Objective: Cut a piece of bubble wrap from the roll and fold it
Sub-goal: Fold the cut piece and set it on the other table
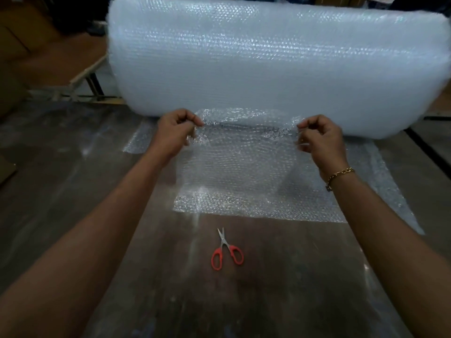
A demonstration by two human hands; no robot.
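Your left hand (pixel 179 129) and right hand (pixel 317 135) each pinch a far corner of the cut piece of bubble wrap (pixel 249 167), lifted just in front of the roll (pixel 268 64) at the bench's far edge: the fold looks to be in hand.

The cutting appears done (the red-handled scissors (pixel 227 252) lie untouched nearer you, mid-bench, blades pointing away). The piece's near edge rests flat on the bench (pixel 73 179), over more wrap trailing from the roll toward the right edge. Next, I judge, bring both pinched corners toward you evenly, land them on the near edge, and keep the two sides level so the fold stays square.
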